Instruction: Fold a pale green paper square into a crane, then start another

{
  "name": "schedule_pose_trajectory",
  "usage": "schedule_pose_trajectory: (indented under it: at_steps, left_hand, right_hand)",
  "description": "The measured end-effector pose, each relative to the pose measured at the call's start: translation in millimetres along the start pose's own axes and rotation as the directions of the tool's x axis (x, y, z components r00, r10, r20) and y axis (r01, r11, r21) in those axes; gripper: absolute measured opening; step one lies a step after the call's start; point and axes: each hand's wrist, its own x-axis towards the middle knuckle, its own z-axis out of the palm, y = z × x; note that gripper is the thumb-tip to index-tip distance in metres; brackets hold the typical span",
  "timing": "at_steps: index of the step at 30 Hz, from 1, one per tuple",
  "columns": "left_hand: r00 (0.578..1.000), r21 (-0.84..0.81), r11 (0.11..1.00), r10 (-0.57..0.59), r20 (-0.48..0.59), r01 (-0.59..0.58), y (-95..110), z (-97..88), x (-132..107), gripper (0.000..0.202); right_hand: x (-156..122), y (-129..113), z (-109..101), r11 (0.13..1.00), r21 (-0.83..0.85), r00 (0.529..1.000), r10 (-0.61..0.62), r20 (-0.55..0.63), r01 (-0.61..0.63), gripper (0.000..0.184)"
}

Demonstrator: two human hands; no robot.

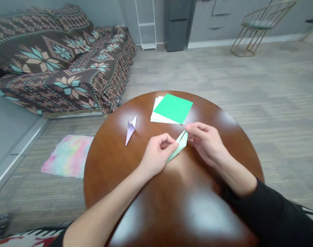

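Between my two hands is a light green folded paper (pixel 181 146), narrow and pointed at its lower end, held just above the table. My left hand (pixel 160 151) pinches its left side between thumb and fingers. At the upper right tip of the paper, my right hand (pixel 205 139) is closed on it with thumb and index finger. Part of the paper is hidden behind the fingers. To the left lies a folded lilac paper piece (pixel 130 129) with pointed ends. Beyond my hands rests a stack of square paper, a bright green sheet (pixel 174 108) on top of white sheets (pixel 159 117).
The round brown wooden table (pixel 107 178) has a glossy top. A sofa (pixel 69 65) under a patterned cover stands at the back left, with a pastel fluffy mat (pixel 67 156) on the floor. A gold-framed chair (pixel 259 27) is at the far right.
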Motion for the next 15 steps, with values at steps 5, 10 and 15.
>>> schedule_pose_trajectory:
  at_steps: [5, 10, 15]
  left_hand:
    - [0.998, 0.034, 0.999, 0.015, -0.058, -0.013, -2, -3.6, 2, 0.021]
    - [0.996, 0.088, 0.993, 0.081, -0.049, -0.076, -1, -7.0, 4, 0.023]
    - [0.983, -0.173, 0.981, 0.061, -0.174, -0.091, 1, -15.6, 6, 0.043]
  right_hand:
    - [0, -7, -1, 0.998, -0.055, 0.995, 0.008, 0.096, -0.002, 0.024]
    - [-5, -3, 1, 0.97, -0.242, 0.96, 0.069, 0.271, -0.002, 0.026]
    - [-1, -5, -3, 0.996, -0.079, 0.99, 0.05, 0.129, -0.041, 0.021]
